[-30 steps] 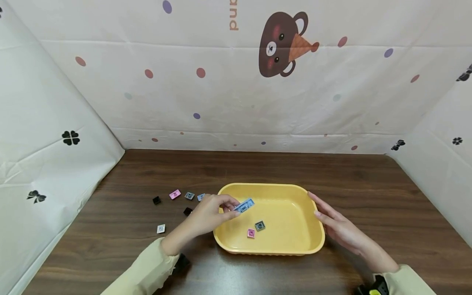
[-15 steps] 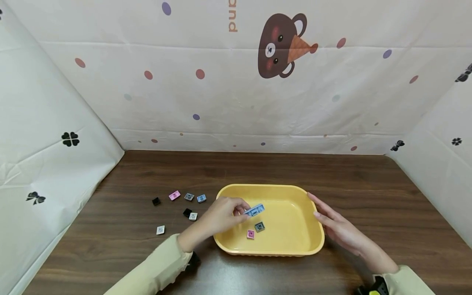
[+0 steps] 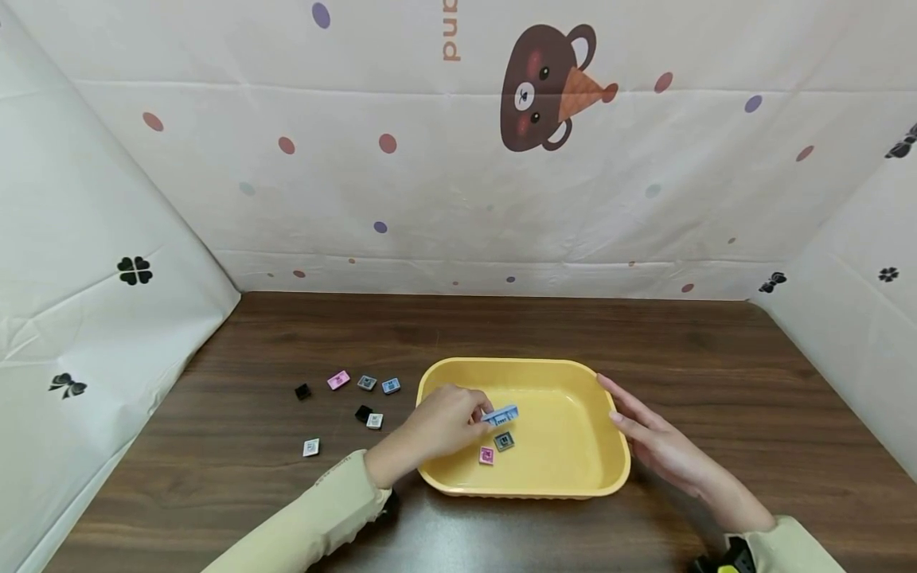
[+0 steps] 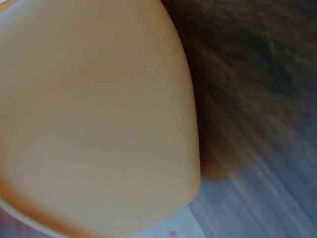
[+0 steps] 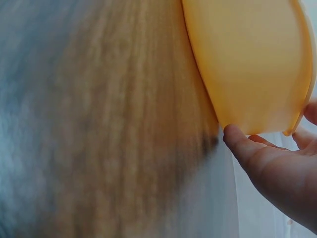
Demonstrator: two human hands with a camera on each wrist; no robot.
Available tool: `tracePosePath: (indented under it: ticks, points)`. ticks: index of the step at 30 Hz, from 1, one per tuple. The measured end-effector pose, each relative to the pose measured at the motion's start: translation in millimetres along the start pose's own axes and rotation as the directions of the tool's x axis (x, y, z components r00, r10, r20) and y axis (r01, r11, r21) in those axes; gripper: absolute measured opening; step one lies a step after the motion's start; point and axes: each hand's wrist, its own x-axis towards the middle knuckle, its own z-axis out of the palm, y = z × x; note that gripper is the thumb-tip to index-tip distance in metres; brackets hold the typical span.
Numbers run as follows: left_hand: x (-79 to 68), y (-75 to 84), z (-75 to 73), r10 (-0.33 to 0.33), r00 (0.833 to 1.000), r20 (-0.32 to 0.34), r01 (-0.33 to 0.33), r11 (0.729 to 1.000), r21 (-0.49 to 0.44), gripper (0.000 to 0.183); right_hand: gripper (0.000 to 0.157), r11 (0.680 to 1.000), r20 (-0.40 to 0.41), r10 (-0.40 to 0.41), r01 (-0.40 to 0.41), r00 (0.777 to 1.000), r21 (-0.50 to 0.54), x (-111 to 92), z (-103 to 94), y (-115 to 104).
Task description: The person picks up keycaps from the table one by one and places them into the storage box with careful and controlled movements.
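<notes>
1. Two hands at the tray on the counter: L hand inside, R hand at its right end.
2. L hand nearly closed, thumb + fingers pinching blue bar by one end; other end pokes out toward tray's middle. Prob. end-held as bar's so slim. Bar's over tray floor; can't tell if touching.
3. R hand loosely spread, fingers fairly straight vs. right rim & outer wall; no small pc. seen in it. Prob. there to steady tray.
4. In tray: grey tile and pink tile, just beside each other, near L hand.
5. On counter, L of tray: pink bar, grey pc., blue pc. in rough row; two black pcs., two white pcs., one black/white pair close tog. Side prob. suits L hand's reach.
6. In the way: L hand + sleeve block tray's left part. Backdrop behind counter.
</notes>
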Motion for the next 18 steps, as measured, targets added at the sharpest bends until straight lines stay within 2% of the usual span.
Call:
tracePosePath:
  ticks: [11, 18]
  points:
    - [3.0, 2.3, 5.2, 0.03, 0.999, 0.013, -0.031, 0.99, 0.136, 0.011, 0.054, 1.0, 0.008, -0.014, 0.014, 1.0, 0.009, -0.2, -0.3, 0.4]
    - [-0.7, 1.5, 4.6, 0.133, 0.99, -0.046, -0.117, 0.958, 0.261, 0.028, 0.055, 1.0, 0.012, -0.019, 0.019, 1.0, 0.019, 0.1, -0.9, 1.5]
